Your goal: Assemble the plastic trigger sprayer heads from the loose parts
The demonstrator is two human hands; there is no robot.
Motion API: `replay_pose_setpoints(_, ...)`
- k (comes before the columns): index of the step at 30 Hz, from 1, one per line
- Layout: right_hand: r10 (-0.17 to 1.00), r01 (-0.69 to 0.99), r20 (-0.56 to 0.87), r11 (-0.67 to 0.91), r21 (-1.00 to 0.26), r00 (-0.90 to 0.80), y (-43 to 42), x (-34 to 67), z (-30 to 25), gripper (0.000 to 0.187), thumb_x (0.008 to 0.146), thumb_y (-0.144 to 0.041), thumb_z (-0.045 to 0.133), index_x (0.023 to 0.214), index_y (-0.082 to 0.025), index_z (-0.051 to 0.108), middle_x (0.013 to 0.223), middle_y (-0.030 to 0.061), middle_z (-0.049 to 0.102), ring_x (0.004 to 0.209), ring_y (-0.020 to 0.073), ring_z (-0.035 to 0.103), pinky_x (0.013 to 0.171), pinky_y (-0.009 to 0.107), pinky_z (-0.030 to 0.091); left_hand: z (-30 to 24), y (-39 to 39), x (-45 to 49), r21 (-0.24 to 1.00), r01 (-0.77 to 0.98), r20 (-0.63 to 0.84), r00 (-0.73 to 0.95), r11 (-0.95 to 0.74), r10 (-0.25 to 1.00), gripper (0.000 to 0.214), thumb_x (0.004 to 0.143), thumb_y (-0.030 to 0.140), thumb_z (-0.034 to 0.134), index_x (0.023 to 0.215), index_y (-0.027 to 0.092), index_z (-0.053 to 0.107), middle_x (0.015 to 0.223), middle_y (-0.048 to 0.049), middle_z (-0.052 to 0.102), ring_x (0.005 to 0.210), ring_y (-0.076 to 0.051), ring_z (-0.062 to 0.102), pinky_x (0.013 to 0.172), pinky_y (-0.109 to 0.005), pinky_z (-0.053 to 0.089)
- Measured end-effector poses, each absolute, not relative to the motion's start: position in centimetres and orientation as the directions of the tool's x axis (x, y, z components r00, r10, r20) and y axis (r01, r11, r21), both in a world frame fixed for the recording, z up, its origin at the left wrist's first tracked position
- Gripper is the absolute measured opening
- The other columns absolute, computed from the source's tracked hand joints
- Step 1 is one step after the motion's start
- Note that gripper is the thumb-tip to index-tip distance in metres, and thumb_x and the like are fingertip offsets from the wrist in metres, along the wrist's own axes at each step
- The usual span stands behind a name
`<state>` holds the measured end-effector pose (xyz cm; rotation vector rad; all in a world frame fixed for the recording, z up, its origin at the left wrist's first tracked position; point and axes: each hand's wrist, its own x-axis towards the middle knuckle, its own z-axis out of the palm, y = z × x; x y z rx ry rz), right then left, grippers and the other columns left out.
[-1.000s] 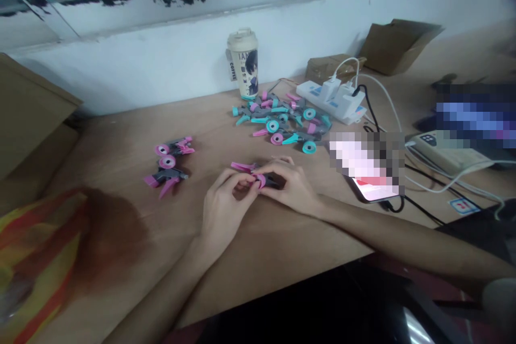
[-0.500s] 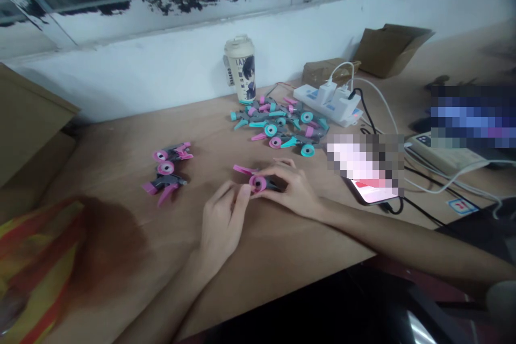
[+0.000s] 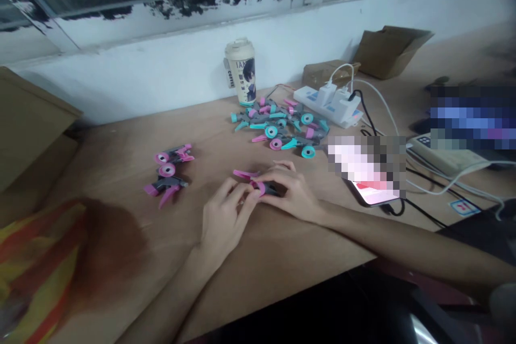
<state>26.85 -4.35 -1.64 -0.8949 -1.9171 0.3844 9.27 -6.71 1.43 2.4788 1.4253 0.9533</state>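
Observation:
A pink and grey trigger sprayer head is held low over the table between both hands. My right hand grips its body from the right, fingers above and thumb below. From the left, the thumb and fingertips of my left hand pinch at the round pink collar and cover much of it. The pink trigger sticks out to the upper left. Several pink and grey sprayer heads lie in a small group to the left. Behind my hands is a bigger pile of teal and pink sprayer heads.
A lidded coffee cup stands against the wall. Right of the pile are a white power strip with cables and a phone. Cardboard boxes sit at the back right; a red-yellow bag is at front left.
My left fingers have closed further over the pink collar, whose opening showed before and is now mostly covered. The other sprayer heads lie as before.

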Motion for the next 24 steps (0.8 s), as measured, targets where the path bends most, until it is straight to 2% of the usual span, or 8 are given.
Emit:
replay_pose_setpoints(5, 0.746, 0.432, 0.617, 0.656, -0.619, -0.251, -4.38, 26.92, -1.56, 0.022, 0.077, -0.034, 0.066, 0.097, -0.026, 0.063, 0.094, -0.0013, 0.072, 0.086, 0.0152, 0.065, 0.099, 0.040, 0.033, 1.66, -6.46, 8.90, 0.531, 0.601, 0.433, 0.412, -0.597, 0.801, 0.025, 0.091, 0.029, 0.044, 0.086, 0.019, 0.066, 0.080, -0.0033, 0.059, 0.072, -0.013, 0.057, 0.063, -0.023, 0.047)
replay_pose_setpoints(8, 0.757, 0.432, 0.608, 0.643, -0.632, -0.238, -4.28, 27.00, -1.63, 0.020, 0.077, -0.034, 0.066, 0.096, -0.027, 0.063, 0.094, -0.0013, 0.072, 0.089, 0.0165, 0.065, 0.097, 0.041, 0.034, 1.69, -6.30, 8.79, 0.568, 0.561, 0.416, 0.436, -0.603, 0.798, 0.019, 0.088, 0.028, 0.049, 0.090, 0.021, 0.067, 0.082, -0.0025, 0.058, 0.073, -0.012, 0.057, 0.061, -0.023, 0.048)
replay_pose_setpoints(12, 0.750, 0.414, 0.620, 0.653, -0.634, -0.233, -4.29, 26.85, -1.71, 0.022, 0.076, -0.035, 0.067, 0.095, -0.026, 0.062, 0.092, -0.0011, 0.072, 0.088, 0.0166, 0.065, 0.098, 0.041, 0.034, 1.33, -6.17, 8.68, 0.578, 0.557, 0.476, 0.364, -0.597, 0.800, 0.014, 0.086, 0.025, 0.053, 0.095, 0.022, 0.063, 0.083, -0.0010, 0.056, 0.069, -0.011, 0.056, 0.060, -0.022, 0.047)
replay_pose_setpoints(16, 0.741, 0.416, 0.629, 0.662, -0.623, -0.236, -4.37, 26.62, -1.67, 0.027, 0.070, -0.039, 0.072, 0.092, -0.027, 0.062, 0.089, -0.0019, 0.072, 0.084, 0.0170, 0.066, 0.099, 0.043, 0.032, 1.02, -6.14, 8.61, 0.560, 0.604, 0.542, 0.249, -0.566, 0.803, 0.006, 0.085, 0.021, 0.055, 0.084, 0.019, 0.061, 0.074, 0.0009, 0.054, 0.061, -0.009, 0.052, 0.056, -0.020, 0.044)
replay_pose_setpoints(24, 0.760, 0.453, 0.599, 0.641, -0.620, -0.255, -4.16, 26.87, -1.93, 0.021, 0.072, -0.029, 0.071, 0.090, -0.024, 0.062, 0.088, -0.0013, 0.070, 0.087, 0.0165, 0.063, 0.099, 0.043, 0.029, 0.78, -6.18, 9.10, 0.508, 0.657, 0.444, 0.355, -0.558, 0.823, 0.013, 0.084, 0.026, 0.056, 0.094, 0.022, 0.063, 0.085, -0.0012, 0.052, 0.064, -0.009, 0.053, 0.057, -0.021, 0.046)
